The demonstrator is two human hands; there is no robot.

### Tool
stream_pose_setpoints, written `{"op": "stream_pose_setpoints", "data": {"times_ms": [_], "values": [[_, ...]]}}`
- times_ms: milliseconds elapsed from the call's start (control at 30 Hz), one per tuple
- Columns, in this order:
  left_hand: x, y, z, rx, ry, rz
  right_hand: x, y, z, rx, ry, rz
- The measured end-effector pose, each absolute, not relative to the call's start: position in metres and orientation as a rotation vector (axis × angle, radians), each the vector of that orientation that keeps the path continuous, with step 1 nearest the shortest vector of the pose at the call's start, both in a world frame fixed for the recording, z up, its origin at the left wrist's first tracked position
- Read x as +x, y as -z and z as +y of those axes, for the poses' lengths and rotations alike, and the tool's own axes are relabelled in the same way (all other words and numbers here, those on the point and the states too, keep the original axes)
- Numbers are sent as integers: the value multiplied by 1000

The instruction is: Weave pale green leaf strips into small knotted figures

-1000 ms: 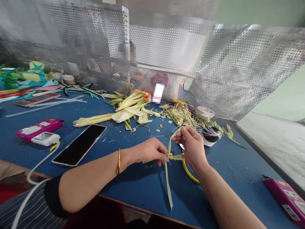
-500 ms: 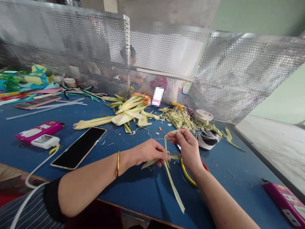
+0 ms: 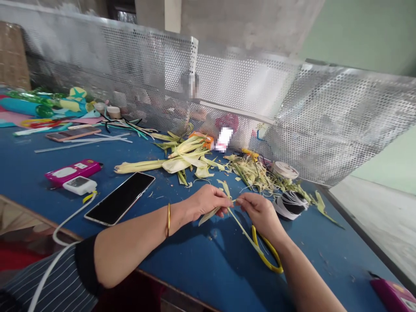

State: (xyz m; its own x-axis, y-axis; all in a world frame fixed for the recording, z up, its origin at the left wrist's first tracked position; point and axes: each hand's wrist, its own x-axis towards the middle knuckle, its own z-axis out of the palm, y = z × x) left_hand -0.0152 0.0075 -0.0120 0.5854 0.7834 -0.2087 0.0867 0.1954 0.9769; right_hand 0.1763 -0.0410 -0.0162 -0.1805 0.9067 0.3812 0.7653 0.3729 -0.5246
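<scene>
Pale green corn husk strips [image 3: 243, 232] cross at the fingertips of my left hand [image 3: 209, 203], which pinches them where they meet. One strip hangs down towards the table's front, one points up and away, and another sticks out below the left palm. Close beside it, my right hand [image 3: 260, 212] is closed in a pinch on a short end of husk at the same crossing. Its fingers partly cover that end. Under the right wrist lie scissors with yellow handles [image 3: 274, 264], their blades largely hidden.
Whole corn husks [image 3: 178, 162] and a heap of husk scraps [image 3: 251, 171] lie behind the hands. A black spool with white cord [image 3: 290, 204] stands right. Left are a dark phone [image 3: 120, 199] and a magenta power strip [image 3: 74, 171]. A perforated metal screen [image 3: 234, 82] borders the back.
My right hand has come down from the upper strip to the crossing and now pinches a short end. The hanging strip swung right. The view has shifted, showing more of the scissors' handles.
</scene>
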Motion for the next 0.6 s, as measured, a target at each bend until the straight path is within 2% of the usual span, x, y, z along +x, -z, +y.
{"op": "stream_pose_setpoints", "data": {"times_ms": [167,233,433,600], "values": [[-14,11,7,1177,-637,887,170,11,-52,-1345,352,-1955],[-14,9,6,1112,-670,894,163,5,-60,-1219,489,-2013],[-11,9,2,1058,-739,922,132,18,-67,-984,626,-2526],[-10,15,5,1082,-736,917,128,32,-61,-993,602,-2442]]}}
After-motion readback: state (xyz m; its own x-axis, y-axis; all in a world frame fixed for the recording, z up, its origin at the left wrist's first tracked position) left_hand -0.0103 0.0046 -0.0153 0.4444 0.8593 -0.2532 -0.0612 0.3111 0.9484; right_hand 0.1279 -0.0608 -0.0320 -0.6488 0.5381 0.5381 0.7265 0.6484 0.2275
